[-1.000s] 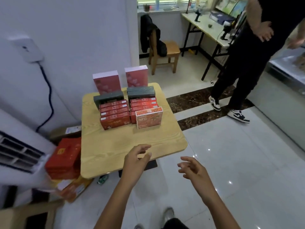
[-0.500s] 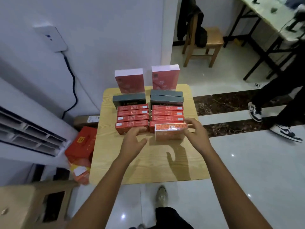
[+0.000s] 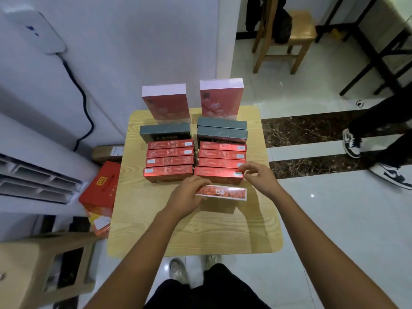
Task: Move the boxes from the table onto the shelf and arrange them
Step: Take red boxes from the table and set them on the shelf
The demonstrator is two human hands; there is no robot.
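Observation:
On the small wooden table [image 3: 178,237] stand two upright pink boxes [image 3: 166,101], dark grey boxes [image 3: 221,130] in front of them, and two columns of flat red boxes [image 3: 169,160]. My left hand [image 3: 189,195] grips the left end of an orange-patterned box [image 3: 225,192], held just above the table at the front of the right column. My right hand [image 3: 259,178] is off that box; its fingertips pinch the right top corner of the front red box [image 3: 216,175]. No shelf is in view.
A white air-conditioner unit [image 3: 33,175] and a red carton [image 3: 100,188] sit left of the table, with a wooden stool [image 3: 44,264] nearer me. Another person's legs and sneakers [image 3: 379,141] stand at the right. A wooden chair [image 3: 285,34] is behind.
Both hands reached the orange-patterned box; it has come toward me off the row. My left hand now holds it alone, and my right hand moved to the front red box.

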